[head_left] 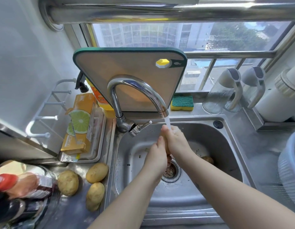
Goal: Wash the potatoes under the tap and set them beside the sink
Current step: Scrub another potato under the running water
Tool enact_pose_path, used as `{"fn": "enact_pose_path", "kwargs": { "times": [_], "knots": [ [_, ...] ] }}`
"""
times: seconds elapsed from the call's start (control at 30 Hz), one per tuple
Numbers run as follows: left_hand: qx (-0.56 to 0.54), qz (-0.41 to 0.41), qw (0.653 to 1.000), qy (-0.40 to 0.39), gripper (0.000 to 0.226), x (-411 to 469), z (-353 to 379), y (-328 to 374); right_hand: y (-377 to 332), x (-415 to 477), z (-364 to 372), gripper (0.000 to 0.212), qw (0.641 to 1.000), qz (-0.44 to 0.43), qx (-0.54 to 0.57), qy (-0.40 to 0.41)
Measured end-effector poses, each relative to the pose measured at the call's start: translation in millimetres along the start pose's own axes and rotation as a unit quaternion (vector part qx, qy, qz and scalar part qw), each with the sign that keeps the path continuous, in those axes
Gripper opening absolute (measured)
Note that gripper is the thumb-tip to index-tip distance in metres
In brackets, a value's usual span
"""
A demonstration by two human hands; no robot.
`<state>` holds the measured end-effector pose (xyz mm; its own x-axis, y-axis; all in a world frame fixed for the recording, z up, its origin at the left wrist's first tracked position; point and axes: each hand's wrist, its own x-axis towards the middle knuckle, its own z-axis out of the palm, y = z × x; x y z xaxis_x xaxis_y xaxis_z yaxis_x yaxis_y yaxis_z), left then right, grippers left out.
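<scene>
The left hand (pixel 157 156) and the right hand (pixel 175 139) meet over the basin, pressed close together. Their fingers curl round the held potato (pixel 167 149), of which we see only a brown sliver between the palms. The right hand sits higher, its fingertips directly under the water stream (pixel 168 122) falling from the curved tap (pixel 136 87). The left hand wraps in from below and from the left. Both forearms reach up from the bottom edge across the steel sink (pixel 214 138).

Just beneath the hands we see the drain (pixel 171 171), with scraps caught in its strainer. To its right the sink potato (pixel 208 159) lies on the sink floor, partly behind the right forearm.

On the counter (pixel 72 210) left of the sink we count three more. The back potato (pixel 97 173) and the front potato (pixel 94 195) lie just beside the sink rim, and the left potato (pixel 68 182) lies near them. Further left the red-capped bottle (pixel 4 180) is too blurred for us to read. Behind the potatoes the orange box (pixel 79 128), printed with a lime slice, rests in a tray.

Behind the tap the green-edged cutting board (pixel 130 70) stands upright against the window. The sponge (pixel 182 102), green over yellow, lies just to its right. Two clear jugs (pixel 226 91) stand beyond that, and a pale colander (pixel 290 171) sits at the right edge.
</scene>
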<state>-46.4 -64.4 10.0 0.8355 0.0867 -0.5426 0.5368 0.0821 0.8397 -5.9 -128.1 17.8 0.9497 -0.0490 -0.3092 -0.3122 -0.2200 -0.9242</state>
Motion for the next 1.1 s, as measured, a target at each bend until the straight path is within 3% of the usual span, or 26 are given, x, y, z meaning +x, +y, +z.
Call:
{"fn": "enact_pose_path", "kwargs": {
  "times": [0.1,0.27,0.33,0.47,0.6,0.7,0.87,0.93,1.1],
  "knots": [
    [0.122,0.075,0.99,-0.002,0.049,-3.2,-5.2,-5.6,-4.1,4.2,3.1,0.029,0.981,0.109,0.16,0.026],
    [0.155,0.142,0.977,-0.025,0.05,-9.5,-8.1,-8.6,-6.7,4.1,-1.7,0.023,0.903,0.214,0.372,0.015],
    [0.182,0.158,0.97,-0.022,0.05,-8.0,-8.7,-8.6,-7.8,4.8,-5.3,0.018,0.888,0.218,0.404,0.009],
    [0.267,0.176,0.947,0.014,0.051,-4.1,-13.0,-0.4,-3.5,-4.7,-12.9,0.029,0.923,0.164,0.345,-0.054],
    [0.299,0.151,0.942,0.029,0.052,-4.1,-15.2,11.3,3.4,-12.5,-16.6,0.012,0.979,0.055,0.168,-0.103],
    [0.351,0.153,0.923,0.03,0.053,-8.1,-14.3,13.2,7.8,-12.8,-19.5,0.02,0.989,0.022,0.091,-0.112],
    [0.385,0.235,0.892,0.034,0.052,-12.0,-11.1,3.1,7.7,-14.7,-12.8,0.008,0.998,-0.016,0.046,-0.047],
    [0.397,0.251,0.882,0.044,0.055,-12.0,-8.7,-1.3,6.2,-13.7,-10.3,0.014,0.999,-0.051,0.017,-0.001],
    [0.337,0.252,0.907,0.027,0.057,-14.1,-8.6,-3.7,4.3,-8.3,-10.2,0.031,0.994,-0.024,0.098,0.039]
  ]
}}
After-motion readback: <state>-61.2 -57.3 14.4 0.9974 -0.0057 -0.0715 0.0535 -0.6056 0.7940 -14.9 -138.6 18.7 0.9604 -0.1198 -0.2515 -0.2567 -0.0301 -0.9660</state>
